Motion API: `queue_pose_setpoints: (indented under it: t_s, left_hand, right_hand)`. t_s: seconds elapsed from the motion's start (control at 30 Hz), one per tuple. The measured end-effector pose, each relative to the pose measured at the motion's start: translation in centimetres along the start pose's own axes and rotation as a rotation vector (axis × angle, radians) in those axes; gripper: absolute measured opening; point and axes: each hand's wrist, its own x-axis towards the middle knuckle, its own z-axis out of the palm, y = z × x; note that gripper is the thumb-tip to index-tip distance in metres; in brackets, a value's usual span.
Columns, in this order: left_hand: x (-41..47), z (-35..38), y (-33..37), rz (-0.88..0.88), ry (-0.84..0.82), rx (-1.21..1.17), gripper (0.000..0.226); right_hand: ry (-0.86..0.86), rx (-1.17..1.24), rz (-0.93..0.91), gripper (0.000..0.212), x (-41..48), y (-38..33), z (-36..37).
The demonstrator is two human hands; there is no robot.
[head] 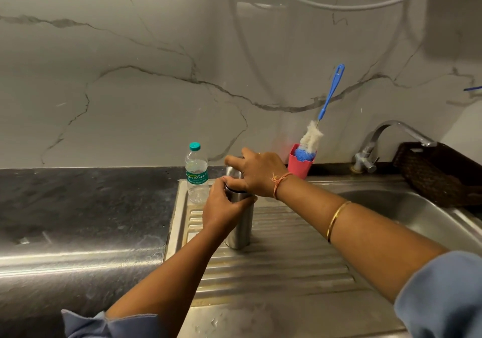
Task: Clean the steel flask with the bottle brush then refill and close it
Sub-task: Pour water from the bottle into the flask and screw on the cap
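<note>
Marble wall (pixel 130 76): grey-veined, across the whole far side.
Counter (pixel 78 207): dark stone, on the left, touching the sink's left edge.
Sink (pixel 287 272): steel, ribbed drainboard near and centre, basin to the right.
Basket (pixel 438 178): dark woven, far right, beside the basin.
Tap (pixel 386 134): curved steel, far right, spout reaching toward the basket.
Steel flask (pixel 241 228): upright on the drainboard, centre, just right of the water bottle.
Right hand (pixel 258 173): over the flask's top, fingers curled round its cap (pixel 231 172), thread band at the wrist.
Left hand (pixel 224 207): wrapped round the flask's upper body just under the cap, thumb across the front.
Water bottle (pixel 197 178): clear plastic, teal cap on, upright at the drainboard's far left corner.
Bottle brush (pixel 331 94): blue handle leaning up and right against the wall, bristle end down in the cup.
Pink cup (pixel 300 166): at the far edge of the sink, behind the right wrist.
</note>
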Motion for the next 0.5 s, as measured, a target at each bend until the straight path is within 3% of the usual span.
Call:
queue_pose_setpoints:
  t_s: [0.1, 0.17, 0.27, 0.33, 0.37, 0.4, 0.47, 0.5]
  left_hand:
    - [-0.5, 0.0, 0.1, 0.027, -0.015, 0.017, 0.047]
    - [-0.8, -0.4, 0.3, 0.022, -0.074, -0.005, 0.055]
    - [-0.8, -1.2, -0.2, -0.09, -0.211, -0.071, 0.108]
    - [-0.9, -1.9, -1.1, -0.182, -0.275, -0.001, 0.129]
    - [-1.0, -2.2, -1.6, -0.211, -0.302, 0.044, 0.131]
    - [-1.1, -2.5, -2.2, -0.229, -0.33, 0.082, 0.131]
    - [-1.3, -3.1, -3.1, -0.259, -0.371, 0.112, 0.128]
    - [-1.2, -3.3, -3.4, -0.273, -0.382, 0.118, 0.125]
  right_hand:
    - [-0.03, 0.259, 0.066, 0.061, -0.4, 0.5, 0.8]
    - [-0.076, 0.474, 0.094, 0.079, -0.8, 1.2, 0.9]
    - [0.096, 0.76, 0.262, 0.099, -2.0, 1.7, 1.5]
    - [0.263, 1.0, 0.482, 0.087, -3.3, 2.1, 3.3]
    - [0.264, 1.065, 0.572, 0.075, -4.1, 2.4, 4.5]
    - [0.178, 1.071, 0.622, 0.065, -4.8, 2.7, 6.0]
    - [-0.084, 0.84, 0.57, 0.045, -6.4, 3.2, 8.9]
    - [-0.128, 0.739, 0.534, 0.037, -7.0, 3.1, 10.0]
